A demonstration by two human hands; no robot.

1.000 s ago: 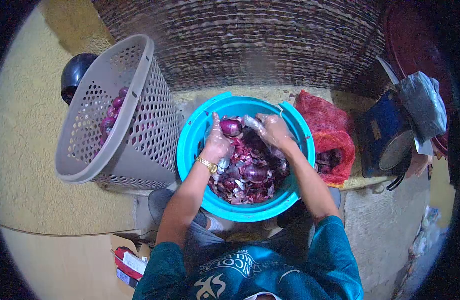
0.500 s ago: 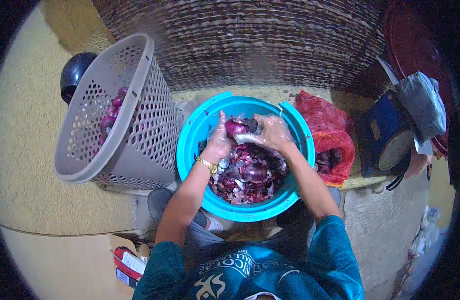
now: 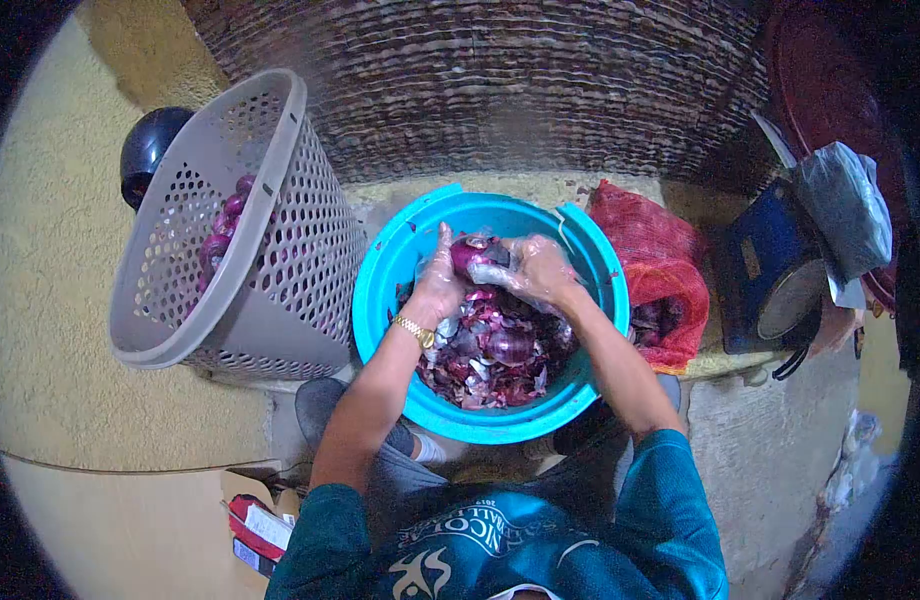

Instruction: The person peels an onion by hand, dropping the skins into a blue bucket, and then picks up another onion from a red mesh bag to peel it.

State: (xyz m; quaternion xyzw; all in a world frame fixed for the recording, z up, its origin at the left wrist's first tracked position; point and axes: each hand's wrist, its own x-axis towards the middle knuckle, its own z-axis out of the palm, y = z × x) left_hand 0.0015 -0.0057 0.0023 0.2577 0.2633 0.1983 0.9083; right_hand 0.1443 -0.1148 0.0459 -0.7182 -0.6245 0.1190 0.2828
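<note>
A red onion (image 3: 469, 254) is held between my two hands over a turquoise basin (image 3: 380, 372). My left hand (image 3: 438, 284), in a clear plastic glove, grips the onion from the left, thumb raised beside it. Also gloved, my right hand (image 3: 538, 268) closes on the onion's right side, where a dark loose piece of skin shows at its fingers. Beneath both hands, the basin holds a heap of onion skins (image 3: 480, 375) with a whole red onion (image 3: 511, 347) lying on top. A gold watch (image 3: 416, 331) circles my left wrist.
At left a grey perforated basket (image 3: 325, 230) leans with several red onions (image 3: 217, 243) inside. Right of the basin lies a red mesh sack (image 3: 670, 300), its mouth showing more onions. Farther right stands a blue scale (image 3: 770, 250) with a grey plastic bag (image 3: 848, 210) over it.
The right fingers have shifted slightly on the onion, and the dark skin piece beside them looks different. Both hands stay over the basin.
</note>
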